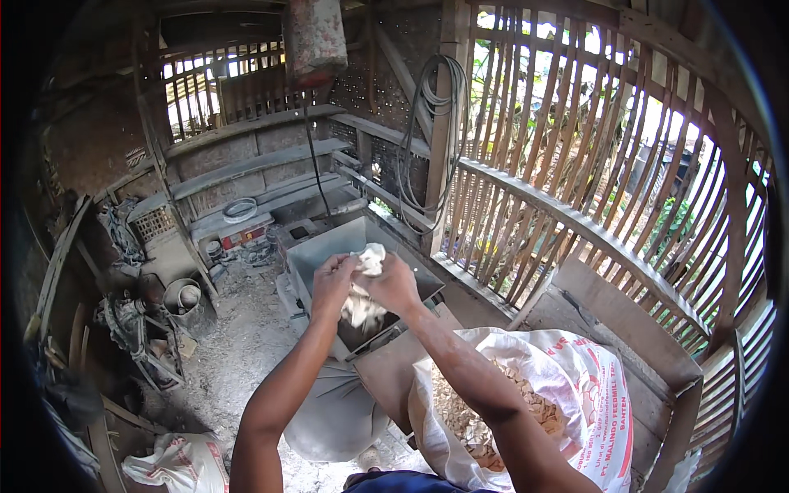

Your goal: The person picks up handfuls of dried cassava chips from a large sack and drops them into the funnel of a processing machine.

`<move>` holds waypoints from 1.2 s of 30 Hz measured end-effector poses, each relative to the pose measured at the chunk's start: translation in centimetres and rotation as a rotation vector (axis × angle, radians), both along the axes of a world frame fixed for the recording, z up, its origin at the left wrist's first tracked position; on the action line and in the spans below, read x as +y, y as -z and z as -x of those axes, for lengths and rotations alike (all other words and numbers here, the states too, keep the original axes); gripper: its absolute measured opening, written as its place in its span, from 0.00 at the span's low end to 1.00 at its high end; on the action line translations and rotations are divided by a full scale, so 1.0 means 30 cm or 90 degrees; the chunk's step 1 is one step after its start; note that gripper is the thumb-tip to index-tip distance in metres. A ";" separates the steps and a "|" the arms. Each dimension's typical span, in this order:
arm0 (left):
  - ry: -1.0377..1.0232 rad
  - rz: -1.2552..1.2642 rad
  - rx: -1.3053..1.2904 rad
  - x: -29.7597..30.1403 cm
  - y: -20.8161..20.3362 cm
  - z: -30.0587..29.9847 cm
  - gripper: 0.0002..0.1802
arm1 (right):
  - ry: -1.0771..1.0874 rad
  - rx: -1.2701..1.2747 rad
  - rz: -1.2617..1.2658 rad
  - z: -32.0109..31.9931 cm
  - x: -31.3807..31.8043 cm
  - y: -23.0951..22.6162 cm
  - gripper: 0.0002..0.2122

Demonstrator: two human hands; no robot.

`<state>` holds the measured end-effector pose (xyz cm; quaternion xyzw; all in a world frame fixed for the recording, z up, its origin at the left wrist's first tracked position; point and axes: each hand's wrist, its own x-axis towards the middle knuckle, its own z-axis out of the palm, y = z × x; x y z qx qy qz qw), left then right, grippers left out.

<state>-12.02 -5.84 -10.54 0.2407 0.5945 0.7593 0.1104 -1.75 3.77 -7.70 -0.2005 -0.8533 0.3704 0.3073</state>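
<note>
Over a grey metal hopper (325,246), my left hand (332,281) and my right hand (389,287) are close together, fingers curled. Between them are pale dried chips (371,260), a whitish one showing above the fingers. More loose chips (362,312), smeared by motion, drop below my hands into the hopper's mouth. Beneath my right forearm stands an open white woven sack (534,359) with red print, its top spread wide. Broken beige chips (472,415) fill it, partly hidden by that arm.
A blotchy block (316,37) hangs above, beyond the hopper. Coiled hose (436,90) hangs on a post beside the slatted wall (551,131). At left are a bucket (187,300) and metal machine parts (136,329). Another white sack (177,464) lies at lower left on the dusty floor.
</note>
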 end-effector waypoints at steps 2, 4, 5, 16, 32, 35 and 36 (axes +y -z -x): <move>0.031 0.057 0.047 -0.021 0.015 0.040 0.14 | -0.038 -0.001 -0.068 -0.004 -0.018 0.010 0.23; 0.056 0.117 0.082 -0.053 -0.007 0.033 0.14 | -0.031 -0.033 -0.139 -0.031 -0.029 0.012 0.23; 0.074 0.176 0.119 -0.066 -0.023 0.033 0.14 | -0.029 -0.038 -0.172 -0.052 -0.042 0.003 0.23; 0.005 0.289 0.401 -0.119 -0.047 -0.012 0.11 | -0.019 -0.148 -0.324 -0.162 -0.087 0.007 0.22; -0.084 0.218 0.414 -0.119 -0.022 -0.023 0.07 | -0.146 -0.212 -0.318 -0.155 -0.108 -0.012 0.15; -0.052 0.253 0.347 -0.117 -0.041 -0.043 0.07 | -0.156 -0.205 -0.324 -0.156 -0.104 -0.010 0.18; -0.053 0.252 0.346 -0.115 -0.043 -0.045 0.07 | -0.162 -0.207 -0.323 -0.160 -0.103 -0.014 0.18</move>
